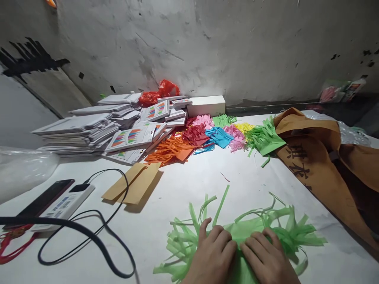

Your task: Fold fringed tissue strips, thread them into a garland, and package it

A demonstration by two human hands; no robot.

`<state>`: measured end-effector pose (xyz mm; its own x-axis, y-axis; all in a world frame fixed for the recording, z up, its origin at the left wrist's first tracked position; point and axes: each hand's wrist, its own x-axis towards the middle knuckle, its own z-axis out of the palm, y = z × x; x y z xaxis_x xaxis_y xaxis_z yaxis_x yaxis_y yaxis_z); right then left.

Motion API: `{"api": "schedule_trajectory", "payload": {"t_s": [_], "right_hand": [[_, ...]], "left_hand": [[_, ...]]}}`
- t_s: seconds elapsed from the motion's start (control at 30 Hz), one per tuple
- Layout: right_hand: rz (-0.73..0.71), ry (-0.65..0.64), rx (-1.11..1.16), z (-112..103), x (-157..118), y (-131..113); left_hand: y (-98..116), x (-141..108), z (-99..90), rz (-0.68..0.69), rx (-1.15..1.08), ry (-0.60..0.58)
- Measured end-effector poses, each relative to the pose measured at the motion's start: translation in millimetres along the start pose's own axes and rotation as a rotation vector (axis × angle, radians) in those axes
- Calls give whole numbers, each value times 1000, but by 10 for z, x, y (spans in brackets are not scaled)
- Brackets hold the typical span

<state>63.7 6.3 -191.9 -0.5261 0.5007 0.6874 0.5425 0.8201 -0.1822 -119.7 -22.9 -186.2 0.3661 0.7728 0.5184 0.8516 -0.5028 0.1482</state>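
A light green fringed tissue-paper sheet (243, 229) lies at the front of the white table, its cut strips fanning out to both sides. My left hand (213, 254) presses on its left part, fingers bent over the paper and the index finger raised slightly. Close beside it, my right hand (267, 256) has its fingers curled onto the middle of the same sheet. Both thumbs are hidden beneath the hands. Farther back lie fringed paper bundles in orange (170, 150), dark red (196, 135), blue (219, 137) and green (265, 138), among pink and yellow ones.
Stacks of white packets (79, 128) and printed packs (134, 136) stand at the back left, near a white box (206, 105). Brown paper pieces (142, 183), a looped black cable (103, 232), a power bank (63, 205) and a phone (44, 199) lie left. Brown cloth (322, 165) covers the right.
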Motion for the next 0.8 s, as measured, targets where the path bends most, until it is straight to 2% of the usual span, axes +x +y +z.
{"api": "schedule_trajectory", "payload": {"t_s": [0.13,0.2,0.37,0.47,0.57,0.6,0.67,0.73,0.8], "right_hand": [[-2,-74,44,-17,-117,54],[51,-115,53,-56,-146,94],[203,-109,-47,-55,-125,122],[235,-175,-163,1,-75,141],[253,-202,-205,16,-19,171],[261,-186,-196,9,-3,176],[240,-120,-144,-13,21,171],[135,-65,-32,-30,28,147],[26,-74,75,-31,20,115]], "left_hand": [[-16,-61,-48,35,-3,26],[-30,-101,-49,-6,-13,31],[-18,-169,-3,-186,-101,136],[13,-161,4,-328,-112,44],[18,-127,16,-402,-80,-18],[11,-116,24,-389,-62,-4],[-6,-96,31,-279,-24,36],[-20,-76,12,-133,0,23],[-23,-53,-37,-60,10,-31]]}}
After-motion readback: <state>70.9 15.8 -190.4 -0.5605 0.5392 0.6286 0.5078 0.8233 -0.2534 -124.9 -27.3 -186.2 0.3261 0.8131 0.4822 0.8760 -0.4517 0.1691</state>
